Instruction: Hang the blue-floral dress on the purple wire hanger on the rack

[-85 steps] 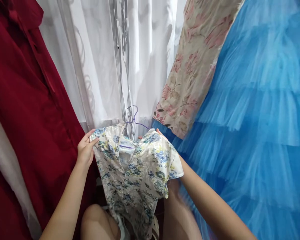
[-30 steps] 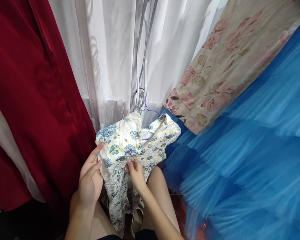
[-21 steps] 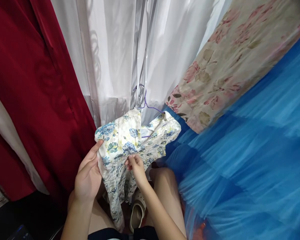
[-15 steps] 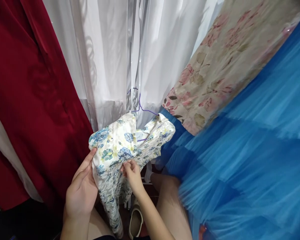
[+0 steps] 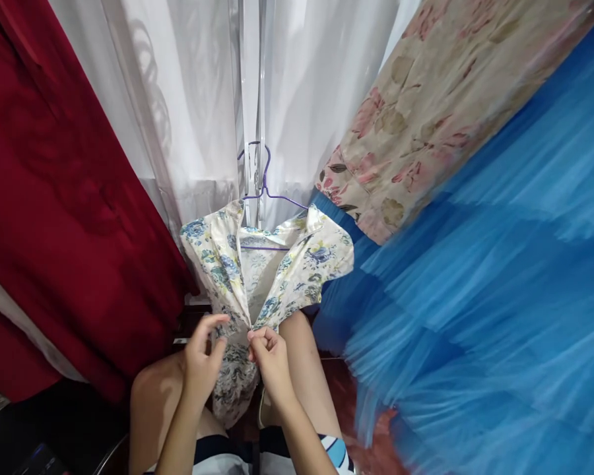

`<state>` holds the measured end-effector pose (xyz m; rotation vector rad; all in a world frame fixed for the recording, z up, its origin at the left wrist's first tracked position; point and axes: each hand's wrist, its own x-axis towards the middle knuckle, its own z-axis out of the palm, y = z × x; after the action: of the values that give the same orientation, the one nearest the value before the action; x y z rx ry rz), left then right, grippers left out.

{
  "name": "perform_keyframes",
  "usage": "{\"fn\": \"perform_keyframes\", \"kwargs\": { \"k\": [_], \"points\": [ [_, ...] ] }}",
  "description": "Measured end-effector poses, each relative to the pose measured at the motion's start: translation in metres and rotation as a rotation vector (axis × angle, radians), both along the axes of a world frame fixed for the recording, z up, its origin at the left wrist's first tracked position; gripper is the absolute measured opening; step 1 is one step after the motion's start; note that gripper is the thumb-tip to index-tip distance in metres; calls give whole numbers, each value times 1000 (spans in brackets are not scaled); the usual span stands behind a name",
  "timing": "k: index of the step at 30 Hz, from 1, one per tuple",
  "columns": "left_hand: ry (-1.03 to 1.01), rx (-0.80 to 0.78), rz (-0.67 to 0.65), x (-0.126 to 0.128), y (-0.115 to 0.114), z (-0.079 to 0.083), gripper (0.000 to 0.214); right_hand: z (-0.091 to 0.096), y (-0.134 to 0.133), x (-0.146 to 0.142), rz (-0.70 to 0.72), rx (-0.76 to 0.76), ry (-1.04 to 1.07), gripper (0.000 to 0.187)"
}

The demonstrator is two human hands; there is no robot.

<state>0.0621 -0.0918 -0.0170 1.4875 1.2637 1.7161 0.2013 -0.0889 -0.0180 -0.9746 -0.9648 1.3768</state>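
Note:
A small white dress with blue flowers [image 5: 297, 260] hangs on a purple wire hanger [image 5: 264, 188], its back opening facing me. My right hand [image 5: 270, 353] pinches the bottom of that opening, where the two edges meet. My left hand [image 5: 202, 359] is beside it on the left, fingers curled and partly apart, touching the fabric just below the left edge. What the right fingers pinch is too small to make out. My bare knees show below the dress.
A dark red garment [image 5: 54, 198] hangs at the left. White sheer fabric [image 5: 188, 99] hangs behind the hanger. A beige floral garment [image 5: 426, 112] and a blue tulle skirt [image 5: 499, 297] fill the right.
The dress has turned so its open back faces me. Both hands have dropped from the shoulders to the bottom of the opening. The view has shifted downward.

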Motion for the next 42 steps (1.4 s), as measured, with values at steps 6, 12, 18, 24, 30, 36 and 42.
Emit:
{"fn": "perform_keyframes", "kwargs": {
  "k": [6,12,18,24,30,36,42],
  "points": [
    [-84,-178,-236,35,1,-32,16,14,-7,1,34,37,38,29],
    [-111,-184,-270,46,3,-26,29,20,-4,8,62,72,-22,28],
    [-80,-176,-222,57,0,-13,22,25,-2,11,2,102,-55,26],
    [67,-148,-203,59,-9,-11,15,53,11,26,-153,140,-13,27],
    [149,-156,-205,57,-12,-12,18,144,68,40,-76,211,34,31],
    [142,-147,-186,56,-12,-23,18,226,112,42,133,263,159,15],
    [131,-189,-173,50,-3,-36,21,200,100,26,12,332,98,20]
  ]
}}
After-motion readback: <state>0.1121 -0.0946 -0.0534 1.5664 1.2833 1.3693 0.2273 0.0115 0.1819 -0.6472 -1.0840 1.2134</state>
